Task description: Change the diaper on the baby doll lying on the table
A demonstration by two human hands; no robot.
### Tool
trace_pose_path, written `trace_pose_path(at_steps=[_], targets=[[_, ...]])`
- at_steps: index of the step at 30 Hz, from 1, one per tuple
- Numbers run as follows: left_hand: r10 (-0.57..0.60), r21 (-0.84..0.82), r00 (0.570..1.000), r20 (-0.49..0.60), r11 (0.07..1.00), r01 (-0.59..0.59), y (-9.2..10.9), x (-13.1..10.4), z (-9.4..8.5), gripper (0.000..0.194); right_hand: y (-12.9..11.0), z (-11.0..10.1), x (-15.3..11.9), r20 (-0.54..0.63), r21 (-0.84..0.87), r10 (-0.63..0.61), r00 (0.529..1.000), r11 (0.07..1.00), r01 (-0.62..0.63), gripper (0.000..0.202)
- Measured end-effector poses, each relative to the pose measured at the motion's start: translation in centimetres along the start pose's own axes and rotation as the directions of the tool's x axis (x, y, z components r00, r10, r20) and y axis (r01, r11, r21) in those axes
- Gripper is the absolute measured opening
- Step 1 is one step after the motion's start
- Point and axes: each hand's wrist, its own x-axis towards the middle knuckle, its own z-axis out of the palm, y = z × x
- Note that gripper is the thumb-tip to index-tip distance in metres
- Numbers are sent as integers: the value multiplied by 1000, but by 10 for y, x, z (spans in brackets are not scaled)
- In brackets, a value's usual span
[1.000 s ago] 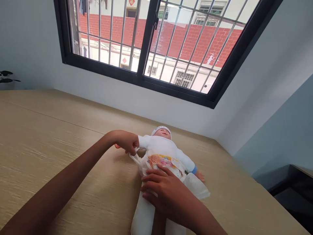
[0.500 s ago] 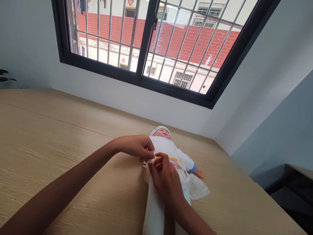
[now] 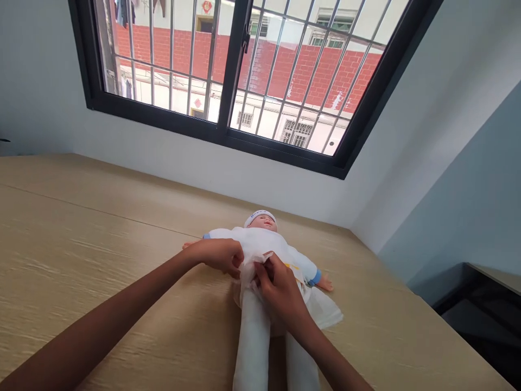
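Head view. We see the wood-grain tabletop point(image 3: 122, 271) running back to the white wall point(image 3: 195, 171) below a barred window point(image 3: 228, 81); its right edge slants toward us, a dark piece of furniture point(image 3: 480, 320) beyond it. The surface spreads wide to the left of the doll point(image 3: 266, 239) and less so to the right. The doll lies on its back, head near the wall, legs toward us and running out at the bottom of the frame.

Count: one doll, two arms spread, two legs, one white cap point(image 3: 250, 218), one diaper point(image 3: 247, 272) about the hips, one loose flap point(image 3: 325, 308) on our right, two hands.

Fingers: the right hand point(image 3: 279, 285), over the doll's middle, has thumb and forefinger closed on the diaper's white edge, which stands up between them. The left hand point(image 3: 223, 255) is at the diaper's other side, its fingers curled and its tips against the material; we cannot tell whether they grip it. Its wrist crosses before one doll arm. The hands are close together but apart.
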Motion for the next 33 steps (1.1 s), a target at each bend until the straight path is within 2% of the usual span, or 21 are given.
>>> trace_pose_path(at_steps=[3, 8, 13, 17, 22, 25, 29, 33], targets=[[-6, -4, 999, 44, 1000, 6, -7, -5, -8, 26, -1, 0, 0, -8, 16, 9, 1000, 1000, -9, 29], [-80, -17, 993, 83, 997, 82, -24, -19, -21, 26, -4, 1, 0, -20, 50, 4, 1000, 999, -3, 27], [-58, -83, 994, 93, 994, 66, -29, -25, -25, 22, -3, 1, 1, -51, 0, -8, 999, 1000, 8, 26], [20, -194, 999, 29, 981, -14, -31, -27, -29, 23, -2, 5, -1, -55, -144, -81, 995, 987, 72, 20], [114, -350, 991, -64, 928, -130, -36, -22, -27, 23, -10, 18, -9, 137, -291, -264, 955, 911, 294, 17], [152, -440, 982, -115, 878, -187, -39, -23, -28, 25, -12, 24, -14, 166, -334, -288, 943, 883, 329, 28], [166, -525, 975, -150, 822, -221, -45, -27, -32, 27, -7, 28, -13, 145, -280, -293, 945, 904, 323, 38], [150, -582, 973, -178, 781, -227, -41, -15, -24, 26, -6, 24, -8, 177, -114, -307, 935, 937, 329, 52]])
